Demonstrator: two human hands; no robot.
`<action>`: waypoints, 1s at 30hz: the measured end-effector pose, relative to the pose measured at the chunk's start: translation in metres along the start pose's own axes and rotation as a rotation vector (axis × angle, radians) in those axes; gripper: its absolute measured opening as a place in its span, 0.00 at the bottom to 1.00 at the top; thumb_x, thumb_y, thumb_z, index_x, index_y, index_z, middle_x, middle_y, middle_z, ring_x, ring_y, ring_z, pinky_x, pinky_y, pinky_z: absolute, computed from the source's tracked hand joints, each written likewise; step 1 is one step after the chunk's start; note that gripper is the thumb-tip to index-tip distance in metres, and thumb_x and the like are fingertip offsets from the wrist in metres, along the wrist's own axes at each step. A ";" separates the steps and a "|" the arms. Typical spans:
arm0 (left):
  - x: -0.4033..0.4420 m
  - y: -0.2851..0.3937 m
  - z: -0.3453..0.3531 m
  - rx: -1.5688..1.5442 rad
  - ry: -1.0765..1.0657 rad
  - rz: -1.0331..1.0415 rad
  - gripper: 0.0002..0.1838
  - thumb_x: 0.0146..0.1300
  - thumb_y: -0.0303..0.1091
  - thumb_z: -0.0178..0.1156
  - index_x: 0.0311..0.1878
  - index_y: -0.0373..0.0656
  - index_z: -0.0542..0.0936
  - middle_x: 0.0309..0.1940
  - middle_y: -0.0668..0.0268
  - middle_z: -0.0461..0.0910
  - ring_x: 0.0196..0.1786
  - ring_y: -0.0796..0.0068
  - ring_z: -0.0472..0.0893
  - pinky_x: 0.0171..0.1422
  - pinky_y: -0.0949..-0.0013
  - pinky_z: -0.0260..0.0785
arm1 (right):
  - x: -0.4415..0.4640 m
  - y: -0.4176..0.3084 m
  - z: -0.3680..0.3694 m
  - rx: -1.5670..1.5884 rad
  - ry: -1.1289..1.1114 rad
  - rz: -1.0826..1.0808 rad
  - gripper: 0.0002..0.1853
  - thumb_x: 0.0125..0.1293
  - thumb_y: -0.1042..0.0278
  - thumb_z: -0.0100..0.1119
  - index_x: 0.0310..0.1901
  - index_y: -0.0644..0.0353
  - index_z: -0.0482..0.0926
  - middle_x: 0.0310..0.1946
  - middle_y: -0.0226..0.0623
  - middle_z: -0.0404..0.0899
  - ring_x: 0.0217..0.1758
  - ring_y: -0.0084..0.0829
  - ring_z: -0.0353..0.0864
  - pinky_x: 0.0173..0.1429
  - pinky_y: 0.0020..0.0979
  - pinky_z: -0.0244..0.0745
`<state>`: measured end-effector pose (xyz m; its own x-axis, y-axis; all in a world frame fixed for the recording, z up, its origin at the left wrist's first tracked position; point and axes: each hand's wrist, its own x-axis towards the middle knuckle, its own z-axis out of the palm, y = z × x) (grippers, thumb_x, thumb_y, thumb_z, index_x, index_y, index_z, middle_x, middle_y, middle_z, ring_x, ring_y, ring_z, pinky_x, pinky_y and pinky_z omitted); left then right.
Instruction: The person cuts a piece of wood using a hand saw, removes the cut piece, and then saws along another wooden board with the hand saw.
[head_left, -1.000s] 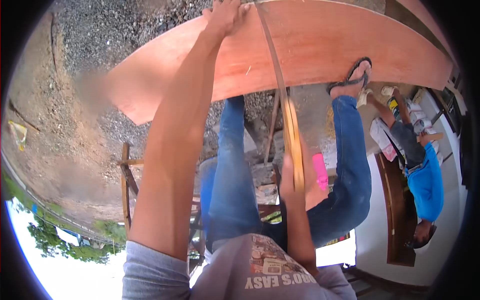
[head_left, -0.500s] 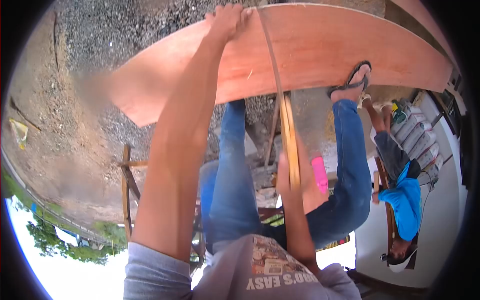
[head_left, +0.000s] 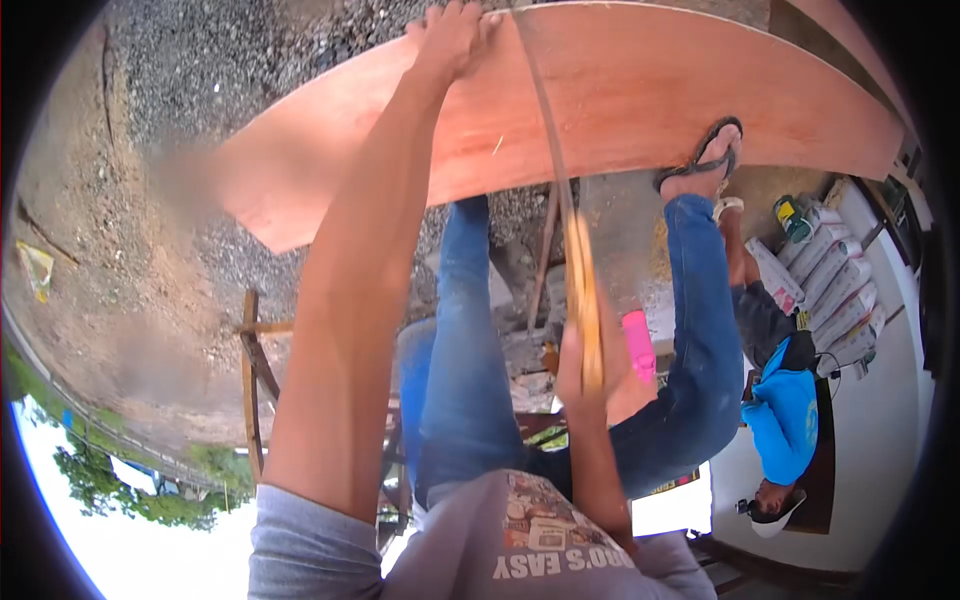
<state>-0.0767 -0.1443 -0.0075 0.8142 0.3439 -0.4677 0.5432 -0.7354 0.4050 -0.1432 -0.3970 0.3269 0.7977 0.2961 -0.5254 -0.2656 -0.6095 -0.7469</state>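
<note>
An orange-pink board (head_left: 680,90) with a curved outline in this view spans the top. On its far edge rests my left hand (head_left: 452,38), fingers bent over the edge just left of a long thin blade. My right hand (head_left: 583,365), somewhat blurred, is closed around the yellow wooden handle of the saw (head_left: 582,290), between my legs. The saw's blade runs away from me across the board. My sandalled right foot (head_left: 715,160) presses on the board's near edge, at the right.
Gravel and dirt ground (head_left: 230,60) lie beyond and left of the board. A pink bottle (head_left: 638,345) is beside my right leg. At the right a person in a blue top (head_left: 785,425) bends near stacked sacks (head_left: 835,285). Wooden sticks (head_left: 252,380) stand at the left.
Compared with half a second ago, my right hand and the saw handle are nearer my body. The person in blue has shifted position. My left hand stays on the board's edge.
</note>
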 end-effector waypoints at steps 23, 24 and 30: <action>-0.001 -0.010 0.003 -0.052 0.057 0.024 0.19 0.75 0.52 0.48 0.50 0.47 0.78 0.53 0.52 0.76 0.59 0.43 0.72 0.61 0.35 0.59 | 0.213 0.001 0.100 0.025 0.002 -0.064 0.15 0.71 0.66 0.62 0.53 0.67 0.80 0.36 0.45 0.84 0.34 0.35 0.84 0.40 0.35 0.77; -0.001 -0.005 0.005 -0.074 0.066 0.043 0.20 0.75 0.52 0.48 0.50 0.47 0.78 0.53 0.52 0.76 0.59 0.44 0.71 0.62 0.35 0.59 | 0.199 0.001 0.091 0.009 0.020 -0.077 0.15 0.71 0.67 0.62 0.54 0.67 0.80 0.37 0.46 0.84 0.35 0.34 0.84 0.41 0.35 0.78; 0.001 -0.005 0.009 -0.054 0.042 0.009 0.20 0.76 0.54 0.47 0.50 0.47 0.77 0.55 0.53 0.75 0.60 0.45 0.71 0.62 0.34 0.59 | -0.018 -0.008 -0.012 -0.049 0.009 0.084 0.28 0.69 0.75 0.56 0.69 0.76 0.69 0.62 0.57 0.79 0.61 0.39 0.83 0.63 0.36 0.77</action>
<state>-0.0800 -0.1455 -0.0170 0.8266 0.3621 -0.4308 0.5449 -0.7065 0.4516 -0.1495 -0.4061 0.3472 0.7787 0.2356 -0.5814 -0.3055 -0.6671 -0.6794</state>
